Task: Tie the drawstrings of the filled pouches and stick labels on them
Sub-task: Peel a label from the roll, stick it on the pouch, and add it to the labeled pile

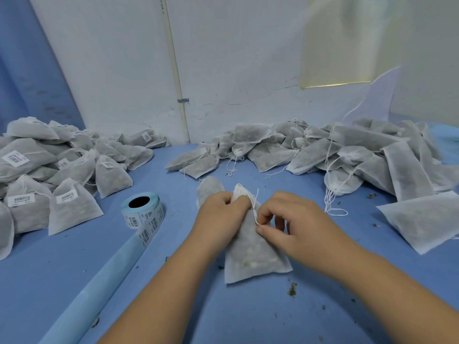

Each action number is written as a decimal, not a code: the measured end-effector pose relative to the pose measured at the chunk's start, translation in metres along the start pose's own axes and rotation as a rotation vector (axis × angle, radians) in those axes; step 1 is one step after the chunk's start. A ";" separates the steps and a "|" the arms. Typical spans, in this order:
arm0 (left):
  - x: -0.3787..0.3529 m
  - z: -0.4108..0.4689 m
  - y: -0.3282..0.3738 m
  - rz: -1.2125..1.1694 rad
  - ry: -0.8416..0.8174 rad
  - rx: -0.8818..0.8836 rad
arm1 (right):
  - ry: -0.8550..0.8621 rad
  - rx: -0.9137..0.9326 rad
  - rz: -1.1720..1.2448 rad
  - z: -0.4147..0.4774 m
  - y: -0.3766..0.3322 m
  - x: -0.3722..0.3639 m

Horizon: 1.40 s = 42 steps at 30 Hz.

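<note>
While the thin white drawstring [254, 207] is held only at the very tips of the right hand [295, 219], it could slide out before a knot closes, since the cord is fine and looks slack; a hard tug might instead tear the soft fabric at the neck, or let the gathered mouth reopen and spill filling, and loose crumbs [292, 291] already lie on the blue surface [173, 281] near the pouch. The pouch [255, 249] rests on the surface in the near middle, its flat bottom toward the person and its bunched neck pointing far, between the two hands. The left hand [218, 214] comes in from the near left, knuckles up, its grip curled round the neck and holding it bunched; the right hand reaches from the near right, wrist low, thumb and forefinger pinching the cord just beside the neck, the other fingers curled loosely under. No label shows on this pouch; the label roll [141, 212] stands to the left, just beside a heap of labelled pouches [62, 170], while untied pouches [347, 155] are piled at the far right.
</note>
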<state>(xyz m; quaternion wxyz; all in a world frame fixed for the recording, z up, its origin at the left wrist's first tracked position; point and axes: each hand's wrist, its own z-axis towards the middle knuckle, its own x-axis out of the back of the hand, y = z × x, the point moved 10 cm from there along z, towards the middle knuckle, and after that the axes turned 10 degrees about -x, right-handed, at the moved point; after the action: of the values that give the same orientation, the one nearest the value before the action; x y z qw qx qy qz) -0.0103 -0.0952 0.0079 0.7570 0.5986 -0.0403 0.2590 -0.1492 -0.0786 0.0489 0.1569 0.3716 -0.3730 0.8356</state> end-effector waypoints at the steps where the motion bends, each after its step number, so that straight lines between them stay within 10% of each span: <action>1: -0.001 0.000 -0.001 -0.022 -0.006 0.013 | -0.019 -0.004 -0.011 0.000 0.001 -0.002; 16: -0.032 -0.013 -0.019 -0.407 -0.210 0.202 | -0.236 -0.165 -0.018 0.001 0.035 -0.029; 31: 0.040 -0.027 -0.023 -0.404 0.015 0.202 | -0.117 -0.357 0.534 0.000 0.025 -0.028; 35: 0.123 -0.032 -0.033 -0.608 0.213 0.220 | -0.180 -0.571 0.918 -0.003 0.015 -0.055; 42: 0.183 -0.069 -0.082 -1.029 0.216 0.459 | -0.326 -0.578 0.817 0.016 -0.044 -0.106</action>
<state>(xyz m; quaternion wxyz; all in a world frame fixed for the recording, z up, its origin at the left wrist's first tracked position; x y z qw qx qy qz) 0.1668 0.0192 -0.0165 0.6360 0.6602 0.3912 -0.0811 -0.0459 -0.0593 -0.0006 -0.1456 0.2628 -0.7222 0.6230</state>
